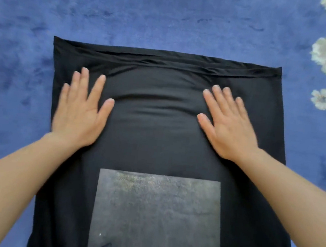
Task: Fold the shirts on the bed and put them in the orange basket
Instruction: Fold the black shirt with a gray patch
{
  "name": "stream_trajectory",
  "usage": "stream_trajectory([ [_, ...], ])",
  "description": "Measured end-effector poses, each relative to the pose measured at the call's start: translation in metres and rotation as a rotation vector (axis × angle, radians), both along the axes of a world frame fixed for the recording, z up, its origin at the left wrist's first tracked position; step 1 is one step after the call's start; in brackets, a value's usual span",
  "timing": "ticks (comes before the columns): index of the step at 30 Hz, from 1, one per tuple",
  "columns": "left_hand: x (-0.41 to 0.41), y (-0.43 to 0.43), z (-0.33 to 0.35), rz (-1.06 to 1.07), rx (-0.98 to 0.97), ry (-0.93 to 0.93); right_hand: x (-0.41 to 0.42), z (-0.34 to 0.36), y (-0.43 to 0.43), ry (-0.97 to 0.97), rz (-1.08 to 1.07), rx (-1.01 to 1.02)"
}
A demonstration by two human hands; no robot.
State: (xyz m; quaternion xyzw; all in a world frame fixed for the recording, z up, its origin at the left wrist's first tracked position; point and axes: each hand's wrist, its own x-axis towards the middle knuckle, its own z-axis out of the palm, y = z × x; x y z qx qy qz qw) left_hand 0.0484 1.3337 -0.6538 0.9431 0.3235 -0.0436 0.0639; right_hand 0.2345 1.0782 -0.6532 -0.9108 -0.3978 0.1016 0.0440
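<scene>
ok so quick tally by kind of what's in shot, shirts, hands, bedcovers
black shirt: 1
hands, both flat on the shirt: 2 (left hand, right hand)
blue flowered bedcover: 1
total: 4

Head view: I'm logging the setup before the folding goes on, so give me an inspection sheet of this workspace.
Surface: blue bedspread with flower prints at its sides.
Job's things: one black shirt lies spread out, its grey rectangular print facing up, with wrinkles near the far edge; the orange basket is not in view.
Clutter: nothing seen.
Hands: left hand and right hand both press flat, palm down, on the shirt.
Cables: nothing seen.
Surroundings: nothing seen beyond the bedspread.
</scene>
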Motion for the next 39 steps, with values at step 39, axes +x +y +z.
stream_trajectory([
  [39,-0.312,-0.238,0.06,-0.664,-0.053,0.429,-0.303,0.065,-0.252,0.309,0.153,-0.15],
])
